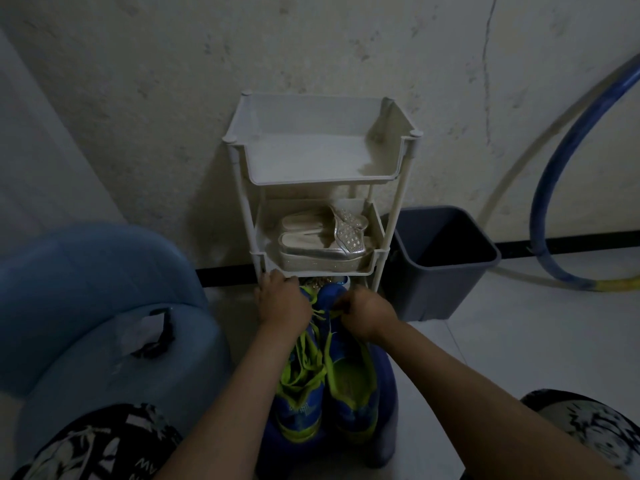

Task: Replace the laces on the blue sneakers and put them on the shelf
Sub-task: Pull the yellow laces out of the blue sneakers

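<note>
Sneakers [351,379] first: where did they sit?
Lower centre of the frame, side by side, toes pointing up at the bottom tier of the white shelf [318,181], heels nearest the camera

And the hands?
The left hand [282,303] was curled over the toe end of the left shoe. The right hand [367,315] looked to be pinching one of the yellow-green laces [304,355] near the other toe, though the dim light left that grip uncertain

How would the pair handle?
Light, I judged, with soft uppers that would fold under a squeeze and firmer soles. The laces lay loose and floppy, likely to snag on a shelf post

So where to hold?
By the soles or the heel collars, not the laces

Anything in the way?
Silver sandals [322,244] filled the middle tier, a grey bin [446,271] stood just right of the shelf, and a blue jug [86,306] took up the lower left
</note>
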### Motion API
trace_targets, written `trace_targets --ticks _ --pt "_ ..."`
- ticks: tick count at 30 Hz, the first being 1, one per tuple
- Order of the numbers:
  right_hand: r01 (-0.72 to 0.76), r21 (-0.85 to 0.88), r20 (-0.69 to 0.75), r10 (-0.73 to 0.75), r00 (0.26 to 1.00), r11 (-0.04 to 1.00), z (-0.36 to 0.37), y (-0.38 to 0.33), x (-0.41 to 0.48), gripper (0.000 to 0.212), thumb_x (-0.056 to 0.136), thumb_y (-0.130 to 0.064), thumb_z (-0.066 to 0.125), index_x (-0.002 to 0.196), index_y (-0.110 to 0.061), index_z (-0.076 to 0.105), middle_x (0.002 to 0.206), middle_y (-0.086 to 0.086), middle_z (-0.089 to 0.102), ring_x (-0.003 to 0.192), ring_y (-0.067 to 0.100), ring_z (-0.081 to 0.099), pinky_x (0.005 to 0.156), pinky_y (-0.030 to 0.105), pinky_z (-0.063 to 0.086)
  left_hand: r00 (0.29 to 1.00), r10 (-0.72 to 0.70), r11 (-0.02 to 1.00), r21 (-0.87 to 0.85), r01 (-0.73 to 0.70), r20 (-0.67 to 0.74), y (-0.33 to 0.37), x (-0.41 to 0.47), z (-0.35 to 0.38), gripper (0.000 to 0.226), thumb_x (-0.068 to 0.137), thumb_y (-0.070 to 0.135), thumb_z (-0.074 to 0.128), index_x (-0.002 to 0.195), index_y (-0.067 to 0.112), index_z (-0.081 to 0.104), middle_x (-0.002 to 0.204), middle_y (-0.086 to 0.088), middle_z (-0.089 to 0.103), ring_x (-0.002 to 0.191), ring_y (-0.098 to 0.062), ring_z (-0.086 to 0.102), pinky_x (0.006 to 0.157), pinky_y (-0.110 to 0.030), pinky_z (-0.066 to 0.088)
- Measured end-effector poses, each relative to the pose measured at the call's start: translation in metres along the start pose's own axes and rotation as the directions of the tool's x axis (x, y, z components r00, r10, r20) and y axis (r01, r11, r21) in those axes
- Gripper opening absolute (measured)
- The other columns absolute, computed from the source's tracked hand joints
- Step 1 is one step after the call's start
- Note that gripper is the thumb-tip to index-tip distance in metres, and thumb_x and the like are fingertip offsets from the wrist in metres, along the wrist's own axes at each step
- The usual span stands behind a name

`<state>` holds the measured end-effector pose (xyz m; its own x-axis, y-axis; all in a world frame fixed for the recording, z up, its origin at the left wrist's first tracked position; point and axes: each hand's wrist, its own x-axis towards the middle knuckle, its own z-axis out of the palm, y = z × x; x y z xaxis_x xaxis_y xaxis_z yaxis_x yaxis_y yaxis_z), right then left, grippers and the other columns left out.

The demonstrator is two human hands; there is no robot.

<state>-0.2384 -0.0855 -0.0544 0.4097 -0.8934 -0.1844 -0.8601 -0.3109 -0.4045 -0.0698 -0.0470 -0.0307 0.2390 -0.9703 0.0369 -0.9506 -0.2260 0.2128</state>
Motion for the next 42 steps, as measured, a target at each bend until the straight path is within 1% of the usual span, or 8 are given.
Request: trace_targets --ticks 4,13,23,26,31,36,39,42 --pt "0.010 -0.151 -0.056 -0.018 0.998 0.989 0.003 -0.006 0.002 0.025 0.092 -0.031 0.057 0.112 -0.020 0.068 0.117 0.006 0.062 0.103 0.024 0.064 0.083 0.033 0.052 0.950 0.252 0.964 -0.133 -0.230 0.182 0.010 -0.007 0.013 0.041 0.089 0.038 0.055 0.127 0.024 0.060 0.131 -0.002 0.050 0.124 -0.023 0.038 0.103 -0.038 0.037" --pt "0.034 -0.246 -0.133 -0.069 0.989 0.969 0.004 -0.007 0.005 0.028 0.097 -0.038 0.052 0.105 -0.015 0.066 0.110 0.006 0.064 0.098 0.024 0.065 0.071 0.030 0.044 0.949 0.213 0.967 -0.188 -0.170 0.233 0.014 -0.014 0.013 0.045 0.080 0.040 0.061 0.123 0.025 0.061 0.128 -0.001 0.053 0.124 -0.023 0.042 0.102 -0.037 0.037" --pt "-0.257 0.223 -0.135 0.290 0.947 0.941 0.002 0.012 0.000 0.019 0.095 -0.028 0.048 0.105 -0.017 0.059 0.109 0.008 0.067 0.099 0.028 0.063 0.084 0.041 0.054 0.960 0.190 0.963 -0.231 -0.141 0.207 0.014 -0.014 0.014 0.037 0.080 0.036 0.064 0.117 0.036 0.067 0.125 0.005 0.057 0.122 -0.020 0.046 0.109 -0.040 0.032" --pt "-0.173 0.204 -0.135 0.203 0.970 0.964 0.000 0.008 0.000 0.016 0.092 -0.025 0.053 0.105 -0.020 0.060 0.111 0.006 0.065 0.100 0.025 0.063 0.085 0.039 0.054 0.969 0.189 0.969 -0.193 -0.156 0.162 0.017 -0.012 0.014 0.026 0.082 0.036 0.064 0.106 0.037 0.072 0.118 0.008 0.063 0.115 -0.019 0.053 0.104 -0.039 0.031" --pt "0.056 0.067 -0.073 -0.051 0.996 0.996 -0.004 0.000 -0.004 0.050 0.085 -0.024 0.059 0.135 -0.029 0.054 0.132 0.001 0.049 0.115 0.023 0.057 0.093 0.034 0.048 0.978 0.151 0.979 -0.161 -0.128 0.141 0.023 -0.011 0.017 0.021 0.080 0.033 0.063 0.098 0.033 0.073 0.110 0.004 0.066 0.107 -0.022 0.060 0.096 -0.039 0.042" --pt "0.044 -0.201 -0.033 -0.051 0.998 0.979 0.001 0.006 0.003 0.025 0.096 -0.032 0.053 0.107 -0.019 0.071 0.107 0.005 0.065 0.096 0.023 0.064 0.076 0.032 0.050 0.980 0.159 0.974 -0.183 -0.136 0.120 0.021 -0.011 0.021 0.018 0.080 0.032 0.066 0.095 0.031 0.075 0.104 0.003 0.067 0.101 -0.022 0.061 0.093 -0.040 0.049" --pt "-0.017 0.095 -0.095 0.026 0.995 0.995 -0.002 0.006 0.005 0.022 0.098 -0.026 0.052 0.095 -0.014 0.072 0.095 0.005 0.068 0.085 0.020 0.064 0.073 0.033 0.050 0.977 0.182 0.974 -0.159 -0.164 0.107 0.020 -0.010 0.022 0.020 0.081 0.035 0.065 0.098 0.035 0.075 0.107 0.004 0.067 0.106 -0.022 0.058 0.094 -0.038 0.045" --pt "-0.083 0.655 -0.242 0.312 0.919 0.751 -0.014 0.007 0.006 0.021 0.099 -0.020 0.054 0.091 -0.009 0.071 0.085 0.004 0.069 0.081 0.020 0.064 0.077 0.040 0.053 0.973 0.199 0.972 -0.148 -0.181 0.117 0.019 -0.008 0.024 0.023 0.083 0.036 0.064 0.104 0.036 0.074 0.115 0.004 0.065 0.113 -0.023 0.055 0.097 -0.038 0.042"
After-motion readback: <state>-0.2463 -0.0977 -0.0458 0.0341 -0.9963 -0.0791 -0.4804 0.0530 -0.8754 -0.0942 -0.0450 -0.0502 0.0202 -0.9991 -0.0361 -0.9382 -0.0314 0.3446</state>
